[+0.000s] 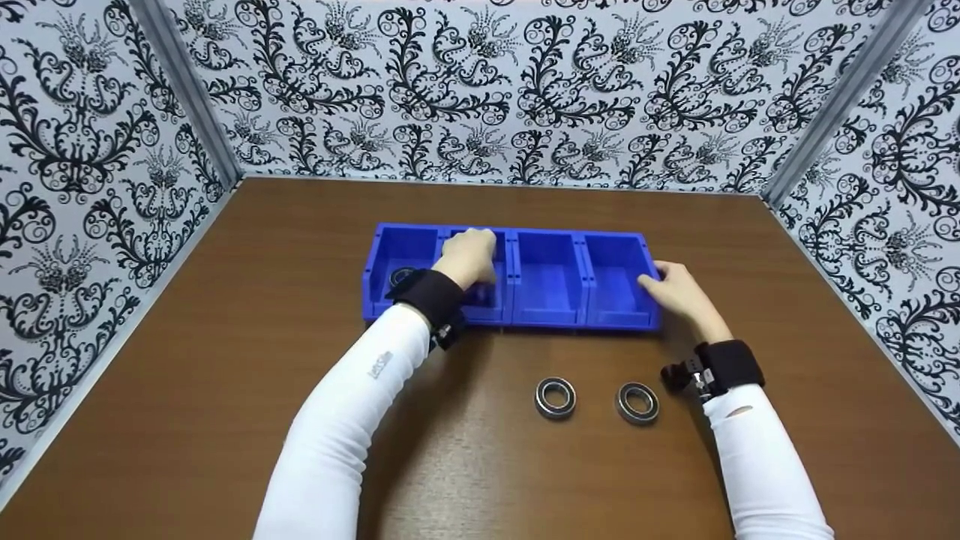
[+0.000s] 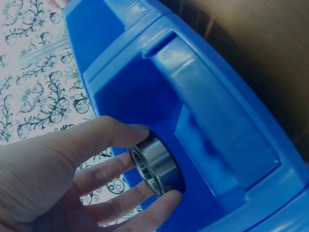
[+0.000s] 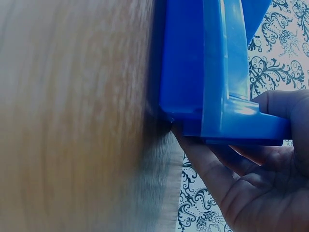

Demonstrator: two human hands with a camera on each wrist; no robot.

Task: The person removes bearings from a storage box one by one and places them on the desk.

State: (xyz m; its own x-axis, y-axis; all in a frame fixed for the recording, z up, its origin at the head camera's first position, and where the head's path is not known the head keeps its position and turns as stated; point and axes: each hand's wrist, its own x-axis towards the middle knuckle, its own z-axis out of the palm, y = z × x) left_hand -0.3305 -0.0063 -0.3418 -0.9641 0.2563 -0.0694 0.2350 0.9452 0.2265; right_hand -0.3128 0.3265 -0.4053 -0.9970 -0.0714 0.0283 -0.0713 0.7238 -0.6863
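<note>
A blue bin row (image 1: 546,319) with several side-by-side compartments sits on the table. My left hand (image 1: 471,259) reaches down into the second compartment from the left. In the left wrist view its thumb and fingers pinch a steel ball bearing (image 2: 159,162) by its outer ring, inside the compartment. My right hand (image 1: 679,294) grips the right end wall of the bin row, thumb over the rim and fingers along the outer side (image 3: 241,128). Another bearing (image 1: 403,276) lies in the leftmost compartment, partly hidden by the left wrist strap.
Two more bearings lie flat on the brown table (image 1: 300,262) in front of the bin row: one bearing (image 1: 555,398) near the middle, the other bearing (image 1: 637,403) close to the right wrist camera (image 1: 682,375). Patterned wall panels (image 1: 480,90) enclose the back and sides.
</note>
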